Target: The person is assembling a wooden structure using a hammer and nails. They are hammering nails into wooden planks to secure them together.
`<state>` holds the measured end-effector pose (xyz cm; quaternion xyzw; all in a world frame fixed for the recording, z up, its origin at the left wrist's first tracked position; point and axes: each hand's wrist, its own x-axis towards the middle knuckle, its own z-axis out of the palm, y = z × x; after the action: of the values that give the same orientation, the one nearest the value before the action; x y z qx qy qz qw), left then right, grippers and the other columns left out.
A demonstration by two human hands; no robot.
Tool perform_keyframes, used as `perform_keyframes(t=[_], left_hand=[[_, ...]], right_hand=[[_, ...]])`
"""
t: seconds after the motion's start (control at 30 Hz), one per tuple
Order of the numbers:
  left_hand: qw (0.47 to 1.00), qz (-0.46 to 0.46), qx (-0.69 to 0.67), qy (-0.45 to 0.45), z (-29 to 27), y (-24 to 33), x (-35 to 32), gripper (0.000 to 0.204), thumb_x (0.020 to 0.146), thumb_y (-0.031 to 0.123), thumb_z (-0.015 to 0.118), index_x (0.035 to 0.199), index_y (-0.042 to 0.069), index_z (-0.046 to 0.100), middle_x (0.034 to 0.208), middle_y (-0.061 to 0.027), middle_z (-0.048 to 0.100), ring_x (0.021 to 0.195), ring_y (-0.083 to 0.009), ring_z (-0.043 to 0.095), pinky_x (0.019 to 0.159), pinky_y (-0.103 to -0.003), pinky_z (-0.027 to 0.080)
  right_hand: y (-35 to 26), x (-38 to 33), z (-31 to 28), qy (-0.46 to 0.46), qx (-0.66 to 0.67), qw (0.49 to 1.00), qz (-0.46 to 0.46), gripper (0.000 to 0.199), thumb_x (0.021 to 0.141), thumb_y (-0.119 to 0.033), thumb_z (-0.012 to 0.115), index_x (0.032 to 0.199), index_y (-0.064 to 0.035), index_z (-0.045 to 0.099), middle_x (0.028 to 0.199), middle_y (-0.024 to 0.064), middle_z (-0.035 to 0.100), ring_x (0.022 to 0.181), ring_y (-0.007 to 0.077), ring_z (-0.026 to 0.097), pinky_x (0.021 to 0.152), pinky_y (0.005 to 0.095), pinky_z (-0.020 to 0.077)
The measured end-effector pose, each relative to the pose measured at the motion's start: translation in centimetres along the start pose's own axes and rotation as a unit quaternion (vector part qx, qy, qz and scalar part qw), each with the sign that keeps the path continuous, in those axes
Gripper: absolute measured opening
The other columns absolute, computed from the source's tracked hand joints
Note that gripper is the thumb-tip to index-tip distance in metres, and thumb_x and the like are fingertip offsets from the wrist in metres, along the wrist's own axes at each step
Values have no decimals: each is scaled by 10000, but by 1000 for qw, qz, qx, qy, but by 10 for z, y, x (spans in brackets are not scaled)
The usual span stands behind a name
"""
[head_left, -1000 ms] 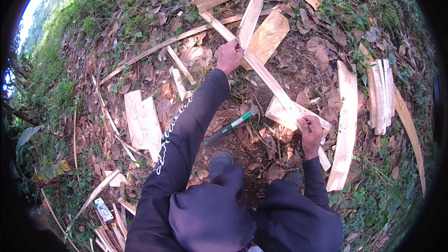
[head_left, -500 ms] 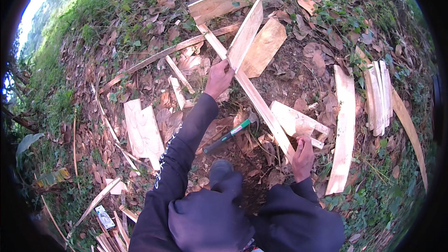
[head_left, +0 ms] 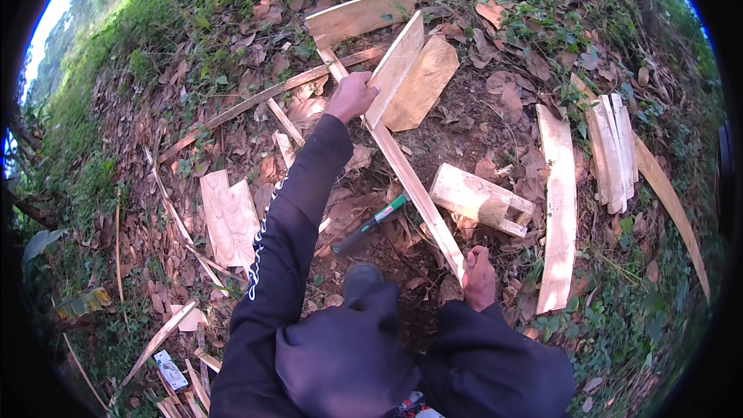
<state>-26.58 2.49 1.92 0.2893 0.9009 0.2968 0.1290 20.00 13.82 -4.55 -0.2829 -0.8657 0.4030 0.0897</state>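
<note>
Holding a long, narrow, pale wooden strip [head_left: 416, 190] slantwise, with the right hand [head_left: 479, 273] curled closed at its near end and the left hand [head_left: 352, 97] bent closed over its upper part, beside a flat, pale wooden board [head_left: 397, 68]. Just left, a black-and-green-handled hammer [head_left: 370, 224]; right, a boxy, pale wooden piece [head_left: 478, 197].

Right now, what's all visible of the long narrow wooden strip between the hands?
The strip is long, narrow and pale, looks like bare sawn wood, with a line along its length. It slants from upper left to lower right, hiding the upper end of the hammer. The right hand is at its near end, grip unclear; the left hand covers part farther up, beside a tilted board. Its far end reaches a second board; whether joined isn't clear.
</note>
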Motion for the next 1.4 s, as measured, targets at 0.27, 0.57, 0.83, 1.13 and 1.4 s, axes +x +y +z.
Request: perform_keyframes(t=[0.27,0.57,0.83,1.13,1.4], left_hand=[[999,16,-20,37,15,1,-42,362,925,247,652,1188,0,677,1041,-265,703,1013,-421,682,880,-471,520],[997,69,18,36,25,12,-60,388,920,226,663,1237,2,671,1075,-279,700,1049,-445,660,921,-495,518],[992,114,45,43,47,18,-61,311,930,210,635,1118,-35,664,983,-282,691,946,-459,658,861,-538,500],[987,130,64,73,60,8,-62,247,923,187,621,1029,-32,665,885,-276,682,885,-468,653,839,-540,489],[978,92,-40,184,33,22,-81,553,955,356,706,1374,28,553,1136,-198,719,993,-336,718,877,-422,564]], right_hand=[[21,-17,-13,-1,-49,999,0,177,1079,-216,473,1141,-52,504,747,267,620,707,509,625,589,565,458],[47,-17,-14,-18,-57,998,1,187,1080,-239,468,1135,-64,507,749,275,624,718,503,624,595,576,450],[68,-9,-16,-21,-65,997,21,197,1076,-254,466,1162,-82,507,790,271,637,741,507,628,623,566,466],[74,-9,-6,-23,-71,997,36,198,1072,-240,478,1148,-63,521,795,267,639,762,502,636,633,545,468],[69,9,-16,41,-34,995,-81,166,1059,-188,511,1099,-39,571,878,187,686,823,421,672,703,465,513]])
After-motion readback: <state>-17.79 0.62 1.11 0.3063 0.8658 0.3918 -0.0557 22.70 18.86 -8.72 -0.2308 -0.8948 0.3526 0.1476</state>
